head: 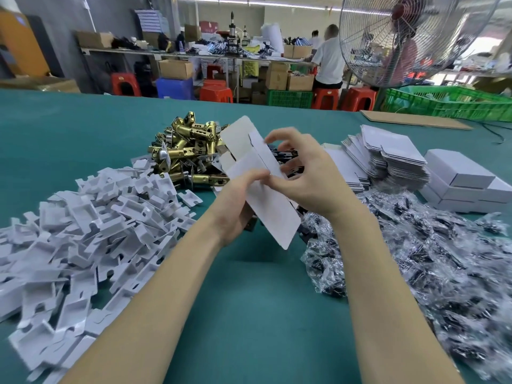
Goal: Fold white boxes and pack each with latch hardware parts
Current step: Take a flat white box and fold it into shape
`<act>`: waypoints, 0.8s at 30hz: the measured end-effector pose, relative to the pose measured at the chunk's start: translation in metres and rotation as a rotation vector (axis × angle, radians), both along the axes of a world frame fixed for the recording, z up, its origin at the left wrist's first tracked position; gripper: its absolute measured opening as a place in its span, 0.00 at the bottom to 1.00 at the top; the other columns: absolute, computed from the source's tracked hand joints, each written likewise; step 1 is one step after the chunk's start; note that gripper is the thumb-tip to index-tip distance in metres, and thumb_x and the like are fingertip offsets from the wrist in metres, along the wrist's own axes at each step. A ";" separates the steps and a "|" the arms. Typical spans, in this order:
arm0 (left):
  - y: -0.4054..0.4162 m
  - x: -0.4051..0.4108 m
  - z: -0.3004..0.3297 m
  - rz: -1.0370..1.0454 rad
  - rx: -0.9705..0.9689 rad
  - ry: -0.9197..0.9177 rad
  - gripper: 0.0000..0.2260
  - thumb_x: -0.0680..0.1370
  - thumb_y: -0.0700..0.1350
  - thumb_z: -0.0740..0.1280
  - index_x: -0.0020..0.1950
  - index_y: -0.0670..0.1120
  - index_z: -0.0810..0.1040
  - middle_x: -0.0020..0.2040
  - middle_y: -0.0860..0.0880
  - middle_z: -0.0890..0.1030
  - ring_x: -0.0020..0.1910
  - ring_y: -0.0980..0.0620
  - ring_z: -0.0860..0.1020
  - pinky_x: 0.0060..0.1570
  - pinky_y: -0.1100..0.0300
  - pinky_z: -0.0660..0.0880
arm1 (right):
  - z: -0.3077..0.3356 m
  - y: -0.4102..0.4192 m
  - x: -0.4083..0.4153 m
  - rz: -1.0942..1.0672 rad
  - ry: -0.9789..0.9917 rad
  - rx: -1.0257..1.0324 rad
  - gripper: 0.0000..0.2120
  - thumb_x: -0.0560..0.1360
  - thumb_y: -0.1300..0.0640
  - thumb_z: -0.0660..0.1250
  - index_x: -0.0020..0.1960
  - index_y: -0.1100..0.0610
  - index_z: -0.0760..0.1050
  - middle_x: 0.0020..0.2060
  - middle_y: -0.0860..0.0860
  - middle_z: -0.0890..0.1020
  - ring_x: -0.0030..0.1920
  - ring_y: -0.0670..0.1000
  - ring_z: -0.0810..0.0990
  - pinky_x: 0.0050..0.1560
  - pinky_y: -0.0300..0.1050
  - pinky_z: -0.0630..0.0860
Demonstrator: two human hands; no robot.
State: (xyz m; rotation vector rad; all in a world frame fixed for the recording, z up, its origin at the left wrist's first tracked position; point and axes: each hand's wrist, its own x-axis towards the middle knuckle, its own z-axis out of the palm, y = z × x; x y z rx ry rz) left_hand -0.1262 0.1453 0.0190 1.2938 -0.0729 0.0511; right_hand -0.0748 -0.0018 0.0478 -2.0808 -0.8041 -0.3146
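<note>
Both hands meet on one flat white box blank (263,187) held above the desk (243,300), its long axis slanting from near-right to far-left. The left hand (235,206) grips its middle from beneath; the right hand (302,173) pinches the far edge. Brass latches (188,151) lie beyond, nearer the left.

No legible text or labels anywhere.

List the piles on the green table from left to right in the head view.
Heap of white moulded plastic inserts → pile of brass latch bolts → stack of flat white cardboard box blanks → finished white cardboard boxes.
</note>
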 end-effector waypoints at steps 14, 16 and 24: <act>0.016 -0.008 0.000 -0.238 0.155 0.018 0.09 0.73 0.50 0.67 0.46 0.53 0.87 0.46 0.47 0.84 0.45 0.48 0.82 0.49 0.50 0.75 | 0.030 0.006 -0.017 0.070 0.108 -0.391 0.18 0.73 0.53 0.76 0.56 0.38 0.73 0.45 0.45 0.72 0.40 0.43 0.71 0.39 0.40 0.69; 0.017 -0.008 0.000 -0.249 0.173 0.023 0.08 0.72 0.52 0.69 0.46 0.53 0.87 0.46 0.47 0.85 0.45 0.49 0.83 0.49 0.52 0.76 | 0.032 0.005 -0.020 0.056 0.100 -0.381 0.16 0.73 0.52 0.76 0.54 0.40 0.73 0.43 0.45 0.72 0.38 0.43 0.71 0.37 0.40 0.68; 0.019 -0.013 0.005 -0.286 0.246 -0.024 0.24 0.61 0.71 0.77 0.51 0.60 0.86 0.45 0.53 0.87 0.45 0.56 0.85 0.41 0.64 0.80 | 0.040 -0.003 -0.025 0.039 0.043 -0.294 0.08 0.71 0.51 0.75 0.44 0.47 0.76 0.35 0.53 0.72 0.28 0.45 0.66 0.32 0.39 0.68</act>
